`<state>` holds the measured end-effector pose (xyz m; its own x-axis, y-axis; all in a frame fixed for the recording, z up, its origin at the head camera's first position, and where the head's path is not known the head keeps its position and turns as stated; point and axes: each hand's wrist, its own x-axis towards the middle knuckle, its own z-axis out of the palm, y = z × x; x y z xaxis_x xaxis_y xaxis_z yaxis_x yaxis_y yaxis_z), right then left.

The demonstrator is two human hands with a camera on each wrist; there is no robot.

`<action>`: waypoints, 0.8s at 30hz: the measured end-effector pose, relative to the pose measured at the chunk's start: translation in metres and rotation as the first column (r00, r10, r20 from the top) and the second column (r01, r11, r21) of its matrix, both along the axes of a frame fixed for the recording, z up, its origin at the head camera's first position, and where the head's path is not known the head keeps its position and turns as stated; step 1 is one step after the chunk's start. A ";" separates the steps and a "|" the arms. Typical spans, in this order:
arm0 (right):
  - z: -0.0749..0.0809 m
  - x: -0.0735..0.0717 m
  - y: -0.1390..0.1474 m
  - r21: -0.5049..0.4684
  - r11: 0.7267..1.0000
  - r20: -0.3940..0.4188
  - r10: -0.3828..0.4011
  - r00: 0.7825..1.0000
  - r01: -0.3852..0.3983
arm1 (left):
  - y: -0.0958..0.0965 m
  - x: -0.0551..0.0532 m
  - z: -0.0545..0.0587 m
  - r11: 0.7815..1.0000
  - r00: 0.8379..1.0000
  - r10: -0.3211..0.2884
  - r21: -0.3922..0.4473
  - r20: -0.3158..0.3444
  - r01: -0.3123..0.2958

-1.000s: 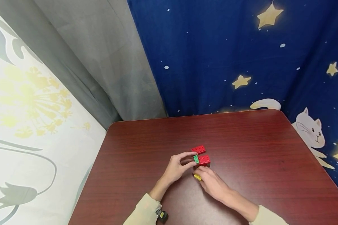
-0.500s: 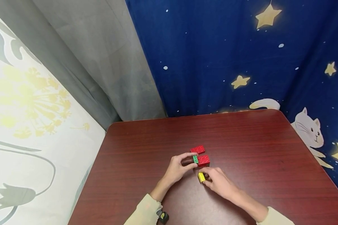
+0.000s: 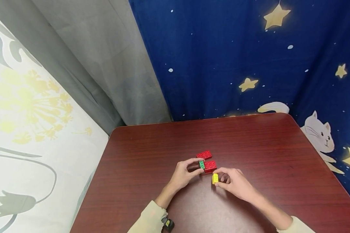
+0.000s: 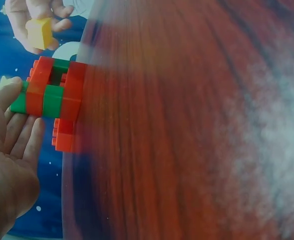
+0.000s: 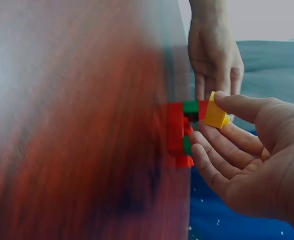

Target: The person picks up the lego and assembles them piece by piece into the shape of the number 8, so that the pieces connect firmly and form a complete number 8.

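On the table stands a stack of toy building bricks: a lower red brick (image 4: 73, 91), green bricks (image 4: 53, 102) at both ends with a gap between, and an upper red brick (image 3: 210, 166). A green brick (image 3: 202, 164) tops its left end. My left hand (image 3: 181, 174) pinches this top green brick between thumb and fingers. Just right of and nearer than the stack, my right hand (image 3: 237, 185) holds a small yellow brick (image 3: 215, 179) between thumb and index finger. In the right wrist view its stud faces the palm side, and the yellow brick overlaps the stack.
Behind the stack lies a loose red brick (image 3: 204, 155) with its studs up. The dark red wooden table (image 3: 151, 145) stretches around both hands. Blue star-patterned and grey curtains (image 3: 105, 64) hang past its far edge.
The right hand has drawn the yellow brick out from near the stack's front, turned it, and shifted it rightward. The left hand keeps its pinch on the green brick, nearly still.
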<state>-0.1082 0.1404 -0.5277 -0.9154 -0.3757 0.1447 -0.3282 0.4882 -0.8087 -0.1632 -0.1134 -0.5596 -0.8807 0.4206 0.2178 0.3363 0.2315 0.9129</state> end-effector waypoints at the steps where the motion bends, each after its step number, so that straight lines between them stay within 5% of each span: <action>1: 0.001 -0.001 0.002 -0.004 1.000 -0.004 -0.017 1.000 0.017 | 0.000 0.000 0.000 1.000 1.000 -0.003 0.003 -0.003 0.003; 11: 0.009 -0.016 0.012 -0.058 0.978 -0.066 -0.202 0.977 0.198 | 0.002 0.000 0.002 0.999 1.000 0.012 -0.037 -0.009 -0.012; 24: -0.003 -0.027 0.001 -0.117 0.981 -0.062 -0.164 0.984 0.156 | -0.002 -0.001 0.002 0.999 1.000 -0.010 -0.043 -0.023 0.009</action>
<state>-0.1353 0.1412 -0.5308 -0.9483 -0.2028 0.2442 -0.3116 0.4479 -0.8380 -0.1643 -0.1154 -0.5571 -0.8717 0.4379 0.2200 0.3598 0.2669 0.8940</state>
